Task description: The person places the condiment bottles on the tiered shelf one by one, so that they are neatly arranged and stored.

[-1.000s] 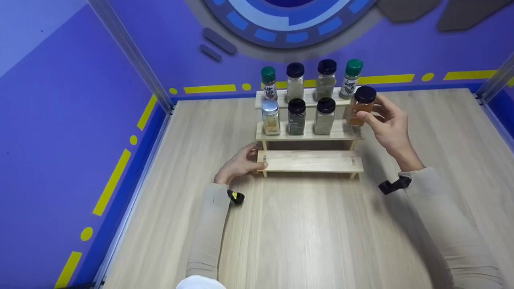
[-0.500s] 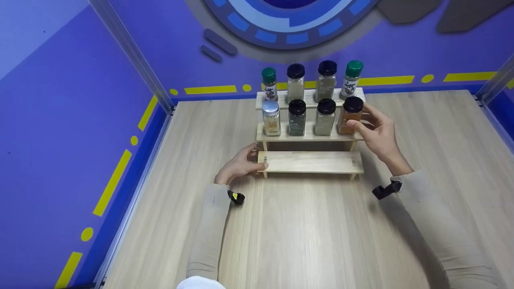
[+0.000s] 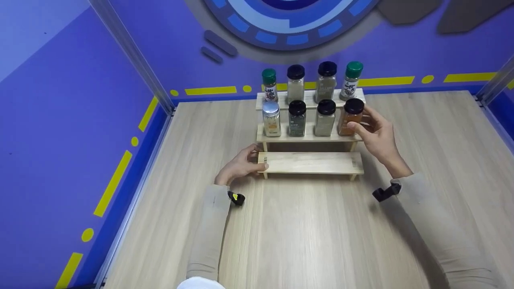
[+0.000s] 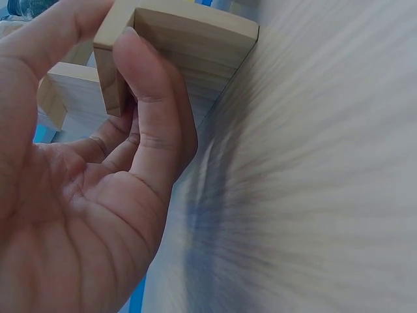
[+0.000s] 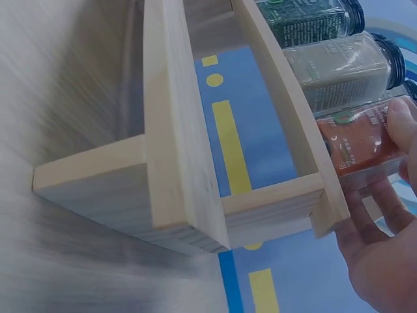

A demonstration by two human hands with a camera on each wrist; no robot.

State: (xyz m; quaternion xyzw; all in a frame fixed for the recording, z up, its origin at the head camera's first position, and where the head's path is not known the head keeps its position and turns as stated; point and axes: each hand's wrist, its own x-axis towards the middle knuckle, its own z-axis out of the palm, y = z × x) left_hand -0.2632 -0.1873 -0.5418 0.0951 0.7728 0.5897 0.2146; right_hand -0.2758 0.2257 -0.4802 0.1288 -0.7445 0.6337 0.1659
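My right hand (image 3: 381, 138) holds a black-capped spice jar (image 3: 345, 123) of orange-red powder, thumb on its front and fingers behind. The jar stands upright at the right end of the middle tier of a wooden three-step spice rack (image 3: 313, 163). In the right wrist view, the base of the orange-red jar (image 5: 358, 143) sits at the tier's board. At the left end of the lowest step, my left hand (image 3: 241, 162) grips the board. Its thumb lies over the step's edge in the left wrist view, the other fingers (image 4: 120, 147) curled in behind the end.
Beside the held jar stand a pale-filled jar (image 3: 324, 120), a dark herb jar (image 3: 297, 120) and a silver-capped shaker (image 3: 272, 122). Several jars, including a green-capped bottle (image 3: 350, 82), line the top tier. A blue wall panel (image 3: 225, 72) rises close behind the rack.
My right hand has brought the orange-red jar left and down onto the right end of the middle tier, and still holds it. My left hand stays on the lowest step.
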